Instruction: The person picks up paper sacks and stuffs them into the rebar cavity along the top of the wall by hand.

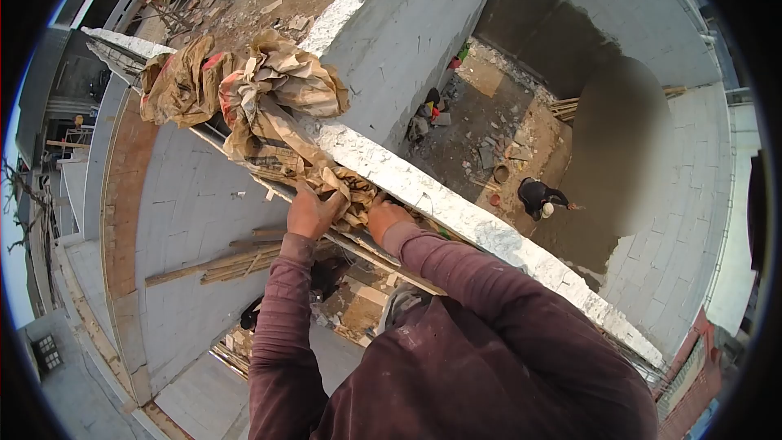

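Crumpled brown paper sacks lie along the top of a rough white wall edge. My left hand is closed on the lower end of the paper, its fingers bent into the folds. Close to its right, my right hand grips the same paper beside the wall edge, with its fingertips partly hidden. Both hands are over a narrow gap between the wall top and a thin board edge. More bunched paper with red print sits at the upper left.
Far below on the right, a person in dark clothes is on the rubble-strewn floor near a dark wet wall patch. Wooden poles extend below my left hand. A grey block wall stands left, with a brown ledge beyond.
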Tool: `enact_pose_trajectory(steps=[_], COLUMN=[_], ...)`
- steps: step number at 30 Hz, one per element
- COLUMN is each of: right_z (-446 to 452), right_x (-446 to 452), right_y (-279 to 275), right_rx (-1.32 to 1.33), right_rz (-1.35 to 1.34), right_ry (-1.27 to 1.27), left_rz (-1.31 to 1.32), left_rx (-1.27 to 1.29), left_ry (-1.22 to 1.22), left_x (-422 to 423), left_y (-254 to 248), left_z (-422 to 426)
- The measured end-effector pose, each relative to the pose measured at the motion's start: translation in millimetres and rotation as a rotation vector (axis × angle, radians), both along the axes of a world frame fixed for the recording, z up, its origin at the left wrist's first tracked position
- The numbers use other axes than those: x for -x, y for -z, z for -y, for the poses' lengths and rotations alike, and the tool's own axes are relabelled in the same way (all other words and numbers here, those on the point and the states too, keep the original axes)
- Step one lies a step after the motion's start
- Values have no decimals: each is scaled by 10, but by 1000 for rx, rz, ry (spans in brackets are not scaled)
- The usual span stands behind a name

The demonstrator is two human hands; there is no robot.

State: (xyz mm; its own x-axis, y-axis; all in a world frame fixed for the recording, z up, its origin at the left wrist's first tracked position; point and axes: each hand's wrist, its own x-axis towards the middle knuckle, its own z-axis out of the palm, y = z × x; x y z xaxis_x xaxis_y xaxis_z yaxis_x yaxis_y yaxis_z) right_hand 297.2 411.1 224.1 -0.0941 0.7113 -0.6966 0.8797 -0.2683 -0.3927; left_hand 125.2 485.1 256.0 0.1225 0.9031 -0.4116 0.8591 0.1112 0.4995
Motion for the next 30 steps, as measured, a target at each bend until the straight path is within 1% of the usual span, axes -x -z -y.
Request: enact_pose_trajectory(steps=[2, 3, 4, 5, 6, 7, 8, 9, 10, 11, 12, 13, 14, 15, 17, 18, 21, 22, 23, 25, 26, 28, 29, 30], right_z=[49, 76, 114, 159, 183, 207, 208, 223, 287, 322, 362, 403, 439, 454, 480, 324, 124, -36, -30, 54, 115, 255, 303, 372], right_x=[107, 82, 28, -24, -63, -114, -186, -244, -269, -270, -252, -213, -146, -96, -11, -30, -44, -123, -136, -135, -126, -106, -72, -28], right_y=[221, 184, 39, -108, -296, -499, -693, -779, -773, -743, -687, -611, -429, -253, -18, -73, -237, -447, -508, -611, -695, -842, -737, -515], right_rx=[-62, -155, -244, -328, -375, -397, -426, -456, -603, -680, -755, -831, -791, -760, -686, -311, -128, 22, -38, -153, -259, -463, -553, -640], right_rz=[45, 58, 72, 85, 32, -26, -80, -132, -172, -198, -228, -255, -186, -38, 256, 168, 86, -5, 15, 55, 21, -55, -27, 3], right_ry=[34, 2, -41, -91, -83, -20, 42, 99, 162, 64, -33, -122, -257, -266, -294, -274, -317, -237, -196, -149, -223, -376, -396, -409], left_rz=[174, 265, 303, 546, 653, 762, 773, 624, 471, 310, 179, 233, 282, 334, 389, 415, 196, 184, 155, 99, 69, 5, -25, -45], left_rx=[-49, -72, -29, 111, 167, 219, 199, 100, 1, -95, -84, -58, -6, 47, 183, 254, 110, -74, -126, -227, -257, -297, -310, -280], left_ry=[52, 70, 45, -44, -96, -141, -140, -11, 110, 229, 244, 226, 208, 188, 282, 323, 378, 356, 391, 426, 474, 414, 391, 395], left_x=[-6, -32, -135, -196, -231, -260, -311, -318, -311, -291, -314, -344, -357, -379, -249, -174, -188, -147, -114, -128, -114, -174, -213, -265], left_y=[114, 160, 36, 60, 156, 234, 202, 151, 98, 73, 139, 175, 194, 211, 332, 373, 13, 73, 129, 49, 158, 457, 593, 539], left_z=[-1, 15, 4, -17, -43, -56, -40, -27, -1, 26, 37, 33, -8, -42, -157, -154, -75, -23, 3, 67, 76, 38, 9, -47])
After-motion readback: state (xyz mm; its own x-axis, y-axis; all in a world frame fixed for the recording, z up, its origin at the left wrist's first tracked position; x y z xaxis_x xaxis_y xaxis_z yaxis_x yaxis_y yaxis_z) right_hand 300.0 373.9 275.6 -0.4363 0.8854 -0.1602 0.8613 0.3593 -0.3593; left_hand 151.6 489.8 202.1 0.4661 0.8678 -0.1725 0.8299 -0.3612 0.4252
